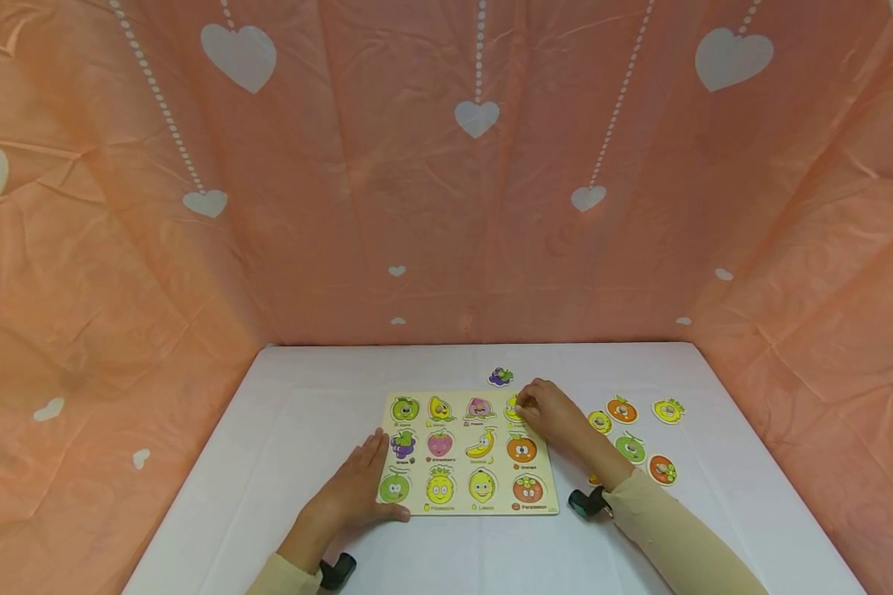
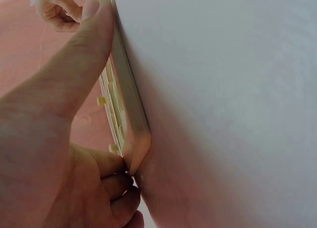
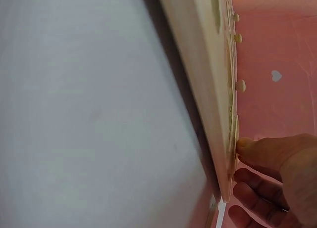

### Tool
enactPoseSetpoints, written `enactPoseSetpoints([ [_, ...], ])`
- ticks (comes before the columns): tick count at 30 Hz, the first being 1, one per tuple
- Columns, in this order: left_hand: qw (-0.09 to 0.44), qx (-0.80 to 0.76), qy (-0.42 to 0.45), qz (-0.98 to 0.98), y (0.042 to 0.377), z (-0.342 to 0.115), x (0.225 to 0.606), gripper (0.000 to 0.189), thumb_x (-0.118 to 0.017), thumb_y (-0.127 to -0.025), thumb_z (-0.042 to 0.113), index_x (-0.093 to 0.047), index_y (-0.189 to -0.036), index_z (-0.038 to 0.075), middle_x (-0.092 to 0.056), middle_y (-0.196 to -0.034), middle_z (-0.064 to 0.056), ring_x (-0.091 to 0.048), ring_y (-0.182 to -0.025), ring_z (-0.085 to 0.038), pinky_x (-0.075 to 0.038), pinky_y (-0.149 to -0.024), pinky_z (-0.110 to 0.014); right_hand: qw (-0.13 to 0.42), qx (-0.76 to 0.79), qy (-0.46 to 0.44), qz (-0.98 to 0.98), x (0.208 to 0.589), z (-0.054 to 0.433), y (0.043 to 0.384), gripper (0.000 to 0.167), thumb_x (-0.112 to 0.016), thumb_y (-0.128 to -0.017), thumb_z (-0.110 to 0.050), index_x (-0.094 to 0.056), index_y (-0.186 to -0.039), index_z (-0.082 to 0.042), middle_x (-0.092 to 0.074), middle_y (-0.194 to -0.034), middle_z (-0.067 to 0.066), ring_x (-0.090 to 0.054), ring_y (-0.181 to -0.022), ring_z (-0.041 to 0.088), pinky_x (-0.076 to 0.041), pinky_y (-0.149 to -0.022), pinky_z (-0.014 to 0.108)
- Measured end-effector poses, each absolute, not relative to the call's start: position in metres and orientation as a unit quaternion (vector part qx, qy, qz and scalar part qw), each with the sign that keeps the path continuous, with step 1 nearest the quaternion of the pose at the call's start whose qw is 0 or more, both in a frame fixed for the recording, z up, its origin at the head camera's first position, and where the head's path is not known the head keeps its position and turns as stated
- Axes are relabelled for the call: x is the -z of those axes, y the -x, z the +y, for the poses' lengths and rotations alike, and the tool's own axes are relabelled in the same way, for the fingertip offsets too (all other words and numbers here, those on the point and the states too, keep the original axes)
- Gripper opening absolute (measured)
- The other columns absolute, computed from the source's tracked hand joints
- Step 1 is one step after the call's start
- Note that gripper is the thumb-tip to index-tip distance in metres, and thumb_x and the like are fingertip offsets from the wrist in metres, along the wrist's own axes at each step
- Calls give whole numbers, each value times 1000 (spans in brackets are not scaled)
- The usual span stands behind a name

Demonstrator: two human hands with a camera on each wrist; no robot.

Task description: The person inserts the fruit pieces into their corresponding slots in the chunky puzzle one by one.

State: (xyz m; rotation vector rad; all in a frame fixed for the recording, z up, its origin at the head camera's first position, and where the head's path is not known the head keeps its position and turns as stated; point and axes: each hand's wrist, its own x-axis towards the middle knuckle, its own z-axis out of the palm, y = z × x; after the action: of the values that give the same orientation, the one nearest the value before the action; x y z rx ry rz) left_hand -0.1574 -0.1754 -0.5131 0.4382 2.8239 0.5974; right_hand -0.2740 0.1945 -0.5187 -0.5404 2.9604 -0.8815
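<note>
Yellow piece [image 1: 511,409] sits at the board's [image 1: 462,475] back right corner, just left of and partly under the right hand [image 1: 546,413], the nearer one. That hand's fingers curl in and seem to pinch it. The left hand [image 1: 353,487] spreads its thumb and fingers along two board edges. The board lies longways, left to right.

Left grip [image 1: 359,486] with thumb spread wide; right grip [image 1: 554,415] farther forward, fingers bent in a pinch
</note>
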Motion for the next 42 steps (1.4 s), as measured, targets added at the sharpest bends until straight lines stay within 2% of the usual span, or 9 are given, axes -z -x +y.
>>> enactPoseSetpoints([
  [31, 118, -198, -148, 962, 158, -175, 508, 133, -96, -74, 54, -25, -164, -13, -22, -173, -31, -23, -162, -45, -23, -133, -56, 28, 284, 181, 941, 516, 195, 278, 7, -79, -100, -15, -77, -100, -9, -63, -98, 1, -57, -91, 18, -57, -92, 42],
  [38, 114, -199, -152, 961, 157, -175, 507, 132, -96, -74, 52, -26, -163, -14, -23, -173, -32, -24, -161, -46, -24, -133, -57, 33, 285, 180, 941, 513, 196, 282, 11, -79, -100, -20, -78, -100, -9, -64, -99, 1, -58, -94, 20, -58, -96, 44],
  [42, 113, -201, -153, 961, 157, -175, 509, 132, -96, -73, 53, -26, -163, -14, -23, -173, -32, -25, -161, -45, -24, -133, -56, 19, 291, 180, 940, 514, 196, 286, 12, -79, -99, -19, -78, -102, -7, -65, -100, 2, -60, -96, 20, -59, -98, 44],
])
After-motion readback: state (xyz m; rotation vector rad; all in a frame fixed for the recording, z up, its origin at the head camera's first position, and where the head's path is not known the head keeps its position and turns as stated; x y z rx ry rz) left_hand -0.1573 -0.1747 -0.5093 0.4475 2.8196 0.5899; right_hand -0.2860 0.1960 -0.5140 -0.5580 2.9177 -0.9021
